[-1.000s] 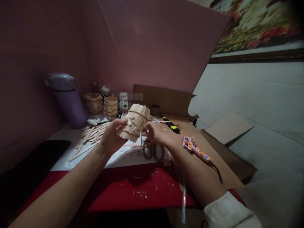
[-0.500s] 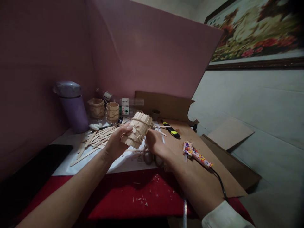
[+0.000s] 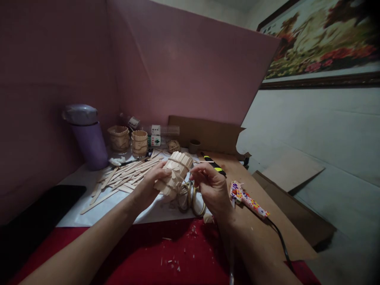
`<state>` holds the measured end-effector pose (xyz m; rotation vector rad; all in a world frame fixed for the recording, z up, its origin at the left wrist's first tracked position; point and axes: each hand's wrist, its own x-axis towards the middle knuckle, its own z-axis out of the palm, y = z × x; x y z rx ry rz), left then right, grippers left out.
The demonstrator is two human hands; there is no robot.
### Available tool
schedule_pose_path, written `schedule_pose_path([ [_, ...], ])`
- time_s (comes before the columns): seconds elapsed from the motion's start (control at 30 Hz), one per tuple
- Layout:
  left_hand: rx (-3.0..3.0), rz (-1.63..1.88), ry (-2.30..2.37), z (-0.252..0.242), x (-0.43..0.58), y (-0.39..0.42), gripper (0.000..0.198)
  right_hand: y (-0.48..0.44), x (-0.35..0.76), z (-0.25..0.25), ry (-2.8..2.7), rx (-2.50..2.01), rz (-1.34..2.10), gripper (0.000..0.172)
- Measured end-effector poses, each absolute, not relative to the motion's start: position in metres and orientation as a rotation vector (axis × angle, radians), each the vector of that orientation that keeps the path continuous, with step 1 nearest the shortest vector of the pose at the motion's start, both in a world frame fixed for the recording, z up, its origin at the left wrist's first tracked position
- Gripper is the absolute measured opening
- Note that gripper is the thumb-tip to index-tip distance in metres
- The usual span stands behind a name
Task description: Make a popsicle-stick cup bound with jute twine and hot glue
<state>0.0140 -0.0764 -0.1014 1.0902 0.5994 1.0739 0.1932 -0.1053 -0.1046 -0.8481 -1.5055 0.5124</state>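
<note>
My left hand [image 3: 151, 184] is wrapped round a small holder made of popsicle sticks [image 3: 175, 171], held tilted above the table. Twine runs round the holder. My right hand [image 3: 211, 187] is just to its right, fingers pinched together, apparently on the thin twine, though the strand is too fine to make out. Scissors [image 3: 191, 198] lie on the white sheet right under both hands. A floral-patterned glue gun [image 3: 247, 198] rests on the cardboard beside my right wrist, its black cord trailing toward me.
Loose popsicle sticks [image 3: 124, 176] are strewn over the white sheet. Two finished stick holders [image 3: 130, 140], a purple flask [image 3: 87, 136], a twine ball [image 3: 173, 146], a small tape roll [image 3: 194, 146] and a yellow-black cutter [image 3: 214, 164] stand behind. A black device [image 3: 38, 206] lies left. Pink board walls the back.
The holder has come down and slightly toward me in my left hand. My right hand has risen from beneath it to its right side, fingers pinched. The view shifted a little.
</note>
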Motion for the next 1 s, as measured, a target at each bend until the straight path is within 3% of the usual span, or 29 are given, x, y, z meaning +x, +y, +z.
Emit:
schedule_pose_path([
  [0.33,1.117,1.051,0.606,-0.103,0.018,-0.077,0.037,-0.114,0.186,-0.102,-1.325,-0.803,0.791,0.009],
  [0.63,1.085,1.024,0.645,-0.104,0.02,-0.081,0.039,-0.12,0.184,-0.103,-1.496,-0.791,0.34,0.022],
  [1.0,1.107,1.011,0.626,-0.107,0.019,-0.079,0.042,-0.121,0.186,-0.103,-1.63,-0.848,0.171,0.023],
])
